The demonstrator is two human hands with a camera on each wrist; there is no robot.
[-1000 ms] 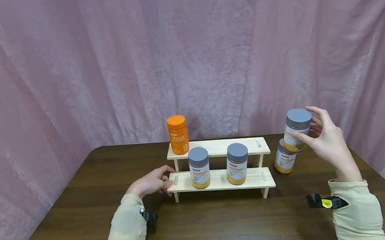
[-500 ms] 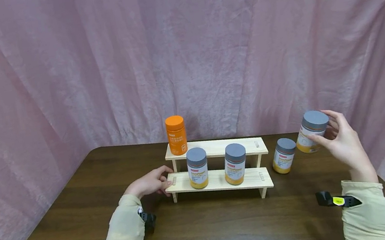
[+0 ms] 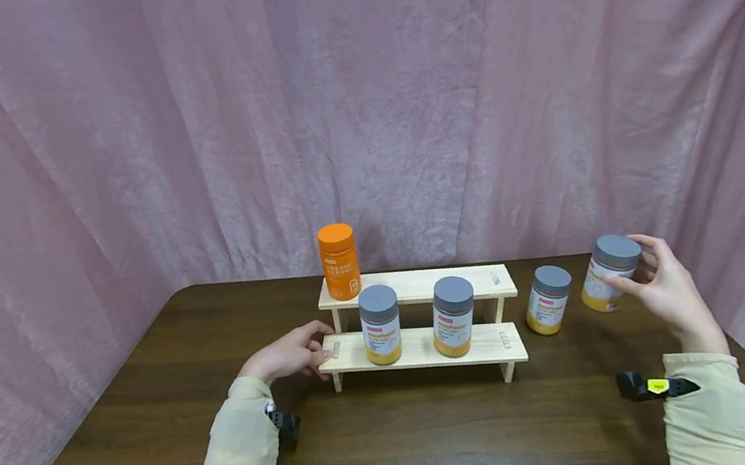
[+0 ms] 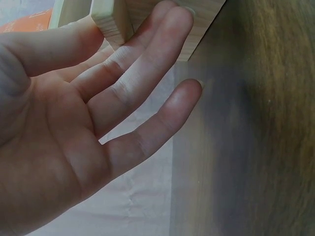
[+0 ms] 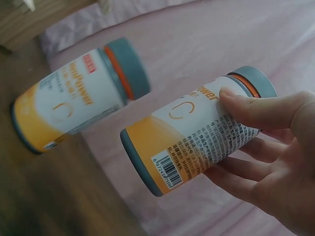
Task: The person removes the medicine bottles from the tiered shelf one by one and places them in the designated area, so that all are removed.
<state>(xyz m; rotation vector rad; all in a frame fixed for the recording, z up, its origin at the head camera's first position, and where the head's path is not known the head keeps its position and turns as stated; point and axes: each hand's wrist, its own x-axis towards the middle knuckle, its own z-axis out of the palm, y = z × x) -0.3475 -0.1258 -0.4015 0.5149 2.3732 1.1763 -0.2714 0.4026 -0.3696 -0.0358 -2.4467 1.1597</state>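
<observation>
My right hand (image 3: 666,287) grips a grey-lidded supplement jar (image 3: 610,272), thumb on the near side and fingers behind it. In the right wrist view this held jar (image 5: 192,132) tilts, its barcode showing. Beside it a matching jar (image 3: 548,300) stands on the table. My left hand (image 3: 291,353) pinches the left end of the two-tier wooden shelf's lower board (image 3: 419,343). Seen from the left wrist, the thumb lies against the board's end (image 4: 112,22), with fingers on its other side. On that board stand two more grey-lidded jars, a left one (image 3: 381,325) and a right one (image 3: 453,317).
An orange bottle (image 3: 340,262) stands at the left end of the upper board (image 3: 425,285). The shelf rests on a dark brown wooden table (image 3: 408,454). Behind the table hangs a pink curtain (image 3: 395,99).
My right hand has carried its jar to the right, away from over the standing jar, and then lowered it towards the table. The left hand keeps its hold on the shelf.
</observation>
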